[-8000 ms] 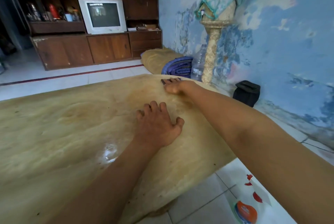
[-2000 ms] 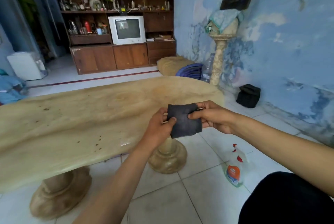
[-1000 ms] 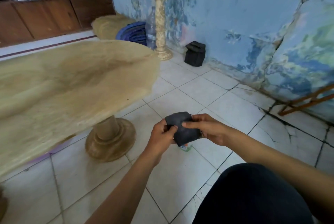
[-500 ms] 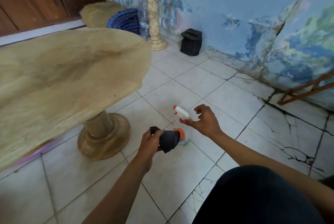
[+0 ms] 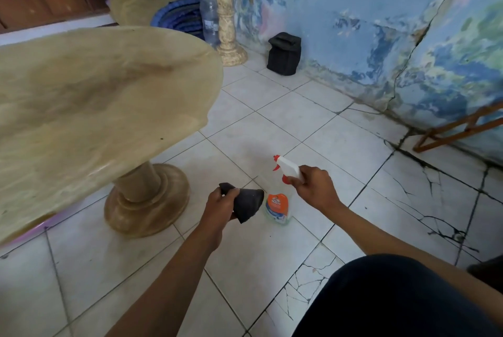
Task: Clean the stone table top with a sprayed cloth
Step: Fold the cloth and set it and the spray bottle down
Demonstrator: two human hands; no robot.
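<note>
**Spray bottle in hand beside the stone table**

Half a second ago the right hand (image 5: 313,187) hovered with its fingers just at the white sprayer head; it has now closed around the neck of the spray bottle (image 5: 277,204), the red nozzle pointing away to the upper left. The bottle's clear body, with an orange and blue label, hangs below the hand, at or just above the white floor tiles (image 5: 272,119); whether it has left the floor cannot be told. The left hand (image 5: 219,204) grips the dark cloth (image 5: 247,204) as before, bunched in a closed fist, its loose end just beside the bottle's label. Both hands are low over the floor, apart from each other, to the right of the table's pedestal foot (image 5: 147,200). The stone table top (image 5: 95,108) fills the left of the view, above and beyond the left hand, touched by neither hand.
</note>
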